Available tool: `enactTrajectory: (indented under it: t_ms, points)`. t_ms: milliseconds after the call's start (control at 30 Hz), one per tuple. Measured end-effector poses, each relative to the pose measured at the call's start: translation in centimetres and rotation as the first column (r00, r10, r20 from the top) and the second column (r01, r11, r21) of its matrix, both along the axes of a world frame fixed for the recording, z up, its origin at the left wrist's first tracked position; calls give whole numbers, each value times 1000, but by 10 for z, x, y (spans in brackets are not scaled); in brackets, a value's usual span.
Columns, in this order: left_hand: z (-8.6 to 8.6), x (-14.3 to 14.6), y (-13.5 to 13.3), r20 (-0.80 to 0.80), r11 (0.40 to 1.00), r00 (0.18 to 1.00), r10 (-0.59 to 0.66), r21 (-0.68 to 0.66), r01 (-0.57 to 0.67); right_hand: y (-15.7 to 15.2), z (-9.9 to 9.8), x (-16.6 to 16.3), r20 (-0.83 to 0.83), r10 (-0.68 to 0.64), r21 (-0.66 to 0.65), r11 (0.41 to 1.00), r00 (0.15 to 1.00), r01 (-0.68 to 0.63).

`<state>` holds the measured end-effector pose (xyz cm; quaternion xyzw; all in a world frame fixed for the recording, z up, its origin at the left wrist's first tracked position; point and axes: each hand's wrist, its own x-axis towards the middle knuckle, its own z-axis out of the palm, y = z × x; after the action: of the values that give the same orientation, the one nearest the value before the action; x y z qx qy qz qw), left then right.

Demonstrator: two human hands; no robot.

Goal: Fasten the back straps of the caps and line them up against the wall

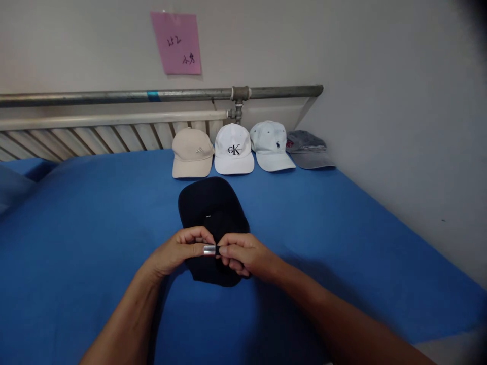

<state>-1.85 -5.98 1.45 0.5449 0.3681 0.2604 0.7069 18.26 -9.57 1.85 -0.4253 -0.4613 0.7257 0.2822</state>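
Observation:
A black baseball cap lies on the blue sheet in front of me, its brim pointing away. Thumb and fingers of my left hand pinch the silver metal buckle on the cap's back strap. Just to its right, my right hand is closed on the short black strap that comes out of the buckle. The two hands nearly meet over the cap and hide part of its crown and the rest of the strap.
Behind the black cap stand a beige cap, a white cap, a pale blue cap and a dark grey cap in a row. A radiator and a metal pipe run along the wall. Pink paper hangs above.

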Motion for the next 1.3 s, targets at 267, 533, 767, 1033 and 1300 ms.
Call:
enactTrajectory:
  t_ms: [267, 533, 767, 1033, 1300]
  points:
    - [3, 1, -2, -13, 1000, 1000, 8, -21, -9, 0, 8, 2, 33, 25, 0, 1000, 999, -25]
    - [5, 2, -3, -48, 1000, 999, -10, -2, 10, -1, 7, -3, 86, 11, 31, 999, 996, -14]
    - [2, 0, -3, -18, 998, 999, 31, 59, -30, -2, 3, -3, 3, -34, 25, 999, 999, 33]
    - [4, 2, -6, 6, 994, 996, 90, 69, -90, -1, 1, -4, -23, -25, 46, 999, 999, 26]
    - [5, -7, -6, 37, 993, 999, -12, 115, 8, -2, 2, -6, 27, -27, 81, 996, 999, 25]
